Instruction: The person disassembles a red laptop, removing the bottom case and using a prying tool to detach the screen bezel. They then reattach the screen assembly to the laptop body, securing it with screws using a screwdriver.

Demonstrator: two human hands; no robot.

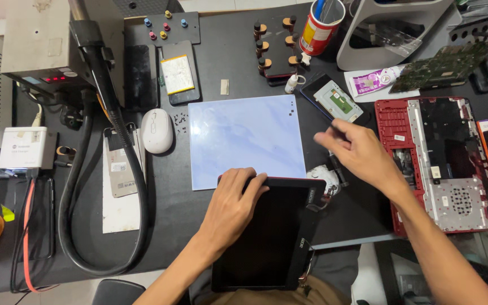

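Here, a dark table (357, 214) holds a black laptop screen (266, 237) near the person, long side pointing away. The left hand (234, 204) lies flat on its top corner. The right hand (357, 149), fingers loose and holding nothing, hovers just right of it.

Black laptop lid (272, 237) with dark red edge, pale blue mat (244, 138) mottled with faint lilac, red laptop base (402, 141) with silver plate, white mouse (157, 130), red-and-yellow can (317, 31), green circuit board (441, 66), black desk (227, 62)
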